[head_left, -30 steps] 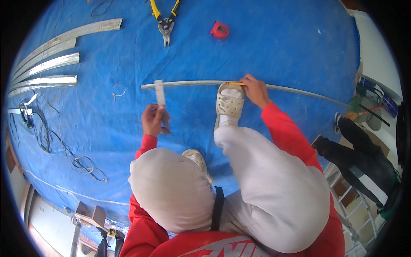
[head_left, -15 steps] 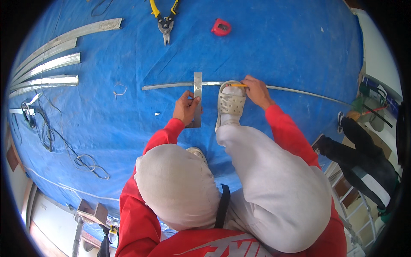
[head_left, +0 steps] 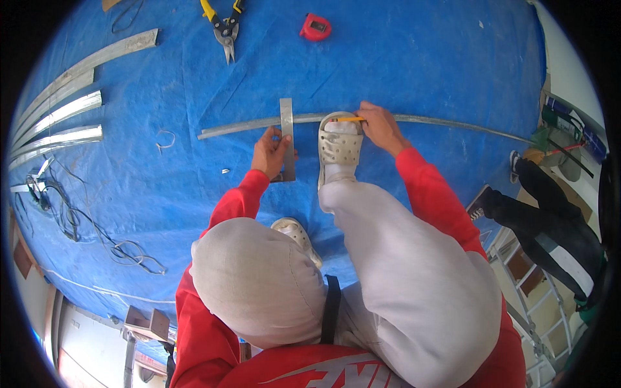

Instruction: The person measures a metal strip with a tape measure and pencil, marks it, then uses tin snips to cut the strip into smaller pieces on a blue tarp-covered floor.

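Observation:
A long thin metal strip point(head_left: 440, 120) lies across the blue sheet in front of me. My left hand point(head_left: 268, 154) grips a flat metal square point(head_left: 287, 119), whose long blade crosses over the strip near its left part. To the right, my right hand point(head_left: 380, 128) is closed around a yellow pencil point(head_left: 350, 119) beside the strip. The pencil points left, over the toe of my sandal point(head_left: 341, 150). That sandal rests at the strip, between my two hands; whether it presses on the metal I cannot tell.
Yellow-handled snips point(head_left: 226, 32) and a red tape measure point(head_left: 315, 27) lie beyond the strip. Several metal channels point(head_left: 65, 105) are at the left, above tangled cables point(head_left: 126, 249). A person in dark trousers point(head_left: 543, 226) is at the right, near a ladder point(head_left: 550, 317).
The whole view has shifted slightly, so things on the sheet appear farther left. Both hands keep their holds on the square and the pencil; the strip shows a duller face beside the square.

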The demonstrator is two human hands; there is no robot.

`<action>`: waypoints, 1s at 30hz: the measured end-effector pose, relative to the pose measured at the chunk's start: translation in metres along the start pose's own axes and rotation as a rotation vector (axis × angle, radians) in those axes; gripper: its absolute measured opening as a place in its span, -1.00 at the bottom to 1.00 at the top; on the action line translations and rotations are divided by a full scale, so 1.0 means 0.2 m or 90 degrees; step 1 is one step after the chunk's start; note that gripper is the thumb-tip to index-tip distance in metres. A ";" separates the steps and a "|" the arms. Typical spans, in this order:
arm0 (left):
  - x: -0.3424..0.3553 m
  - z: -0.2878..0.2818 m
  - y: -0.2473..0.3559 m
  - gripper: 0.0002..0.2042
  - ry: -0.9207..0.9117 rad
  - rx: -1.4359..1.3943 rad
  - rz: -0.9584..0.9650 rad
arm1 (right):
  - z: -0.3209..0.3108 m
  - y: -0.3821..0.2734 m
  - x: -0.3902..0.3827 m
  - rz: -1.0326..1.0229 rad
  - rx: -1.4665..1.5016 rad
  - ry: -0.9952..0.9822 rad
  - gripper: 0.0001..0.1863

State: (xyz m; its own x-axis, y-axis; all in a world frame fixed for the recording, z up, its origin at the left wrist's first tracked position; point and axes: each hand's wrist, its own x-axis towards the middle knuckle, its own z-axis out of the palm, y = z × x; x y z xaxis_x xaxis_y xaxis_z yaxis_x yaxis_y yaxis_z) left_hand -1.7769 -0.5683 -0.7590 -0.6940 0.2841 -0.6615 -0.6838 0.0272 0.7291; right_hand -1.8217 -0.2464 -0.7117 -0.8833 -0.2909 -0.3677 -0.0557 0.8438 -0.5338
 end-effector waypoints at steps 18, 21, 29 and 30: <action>0.01 0.02 -0.02 -0.78 0.027 0.008 0.011 | -0.05 -0.34 0.06 0.034 0.342 0.199 -0.69; 0.02 0.03 -0.02 -0.77 0.026 0.023 0.001 | 0.07 -0.41 0.06 0.043 0.570 0.221 -0.58; 0.04 0.02 -0.08 -0.78 0.021 0.016 0.008 | 0.23 -0.52 0.07 0.126 0.617 0.106 -0.73; 0.04 0.02 -0.08 -0.78 0.017 0.013 0.008 | 0.24 -0.52 0.07 0.099 0.612 0.126 -0.77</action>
State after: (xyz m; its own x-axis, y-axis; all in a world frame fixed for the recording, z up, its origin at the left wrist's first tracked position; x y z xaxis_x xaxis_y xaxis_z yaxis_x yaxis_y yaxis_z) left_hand -1.7713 -0.5618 -0.7754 -0.7085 0.2583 -0.6567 -0.6704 0.0441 0.7407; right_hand -1.8056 -0.3606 -0.6975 -0.9155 -0.0532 -0.3988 0.3909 0.1169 -0.9130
